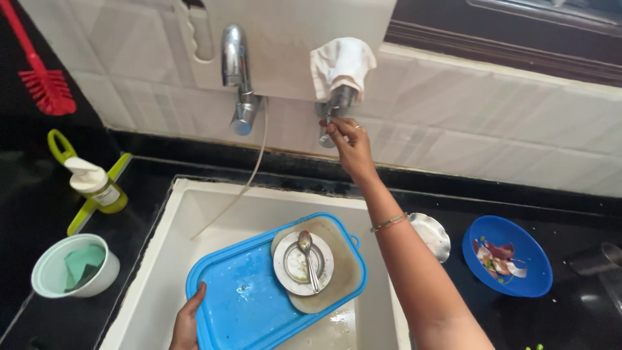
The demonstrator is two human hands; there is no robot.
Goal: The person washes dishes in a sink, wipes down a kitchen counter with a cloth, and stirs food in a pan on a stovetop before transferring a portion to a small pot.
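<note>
A white sink [194, 214] set in a black counter holds a tilted blue rectangular tray [243, 298]; on the tray lies a beige plate [346, 272], on that a small steel plate [295, 266] with a spoon [307, 249] across it. The left hand [188, 319] grips the tray's lower left edge, fingers curled around the rim; the right hand [350, 144] reaches up to the wall, fingers pinched shut on the handle of a tap [332, 113] draped with a white cloth [341, 65].
</note>
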